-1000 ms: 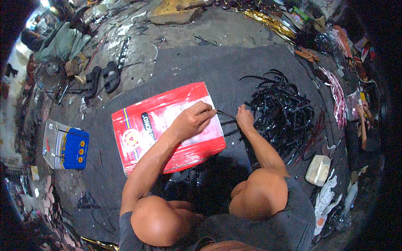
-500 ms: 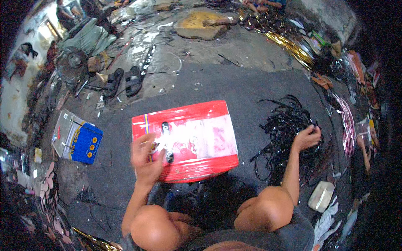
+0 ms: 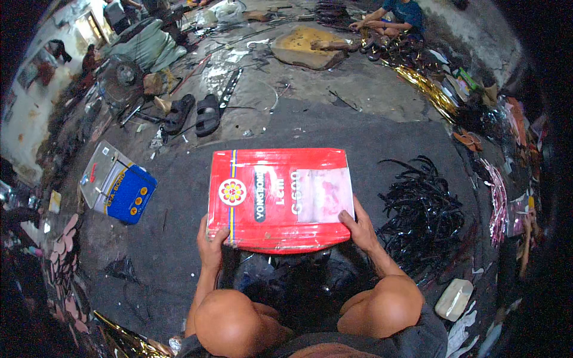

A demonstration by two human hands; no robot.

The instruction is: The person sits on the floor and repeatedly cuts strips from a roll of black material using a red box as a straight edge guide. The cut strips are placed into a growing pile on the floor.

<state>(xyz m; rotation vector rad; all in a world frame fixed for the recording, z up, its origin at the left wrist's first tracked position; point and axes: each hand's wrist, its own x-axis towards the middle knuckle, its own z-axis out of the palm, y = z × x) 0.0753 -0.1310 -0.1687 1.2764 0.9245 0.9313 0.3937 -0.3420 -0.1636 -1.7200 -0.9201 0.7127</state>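
Red and shiny, the flat packet (image 3: 279, 200) sits dead centre in my view on the dark floor (image 3: 179, 250), long side running left to right. My left hand (image 3: 212, 243) has the near-left corner at about 7 o'clock, fingers curled round the edge with the thumb on top. My right hand (image 3: 359, 225) grips the near-right corner at about 5 o'clock, thumb lying on the clear window patch, fingers tucked under where I can't see them. Both hands are closed on it, and the near edge looks a bit lifted, though I can't tell for sure.

Off at 3 o'clock there's a heap of black straps (image 3: 425, 210), just beside the packet but not touching. A blue and white box (image 3: 117, 184) lies at 9 o'clock, well apart. A pair of black sandals (image 3: 192, 114) sits up at 11 o'clock. At 1 o'clock, far off, another person (image 3: 399, 14) sits on the floor. A pale block (image 3: 453, 299) lies near my right knee at 4 o'clock.
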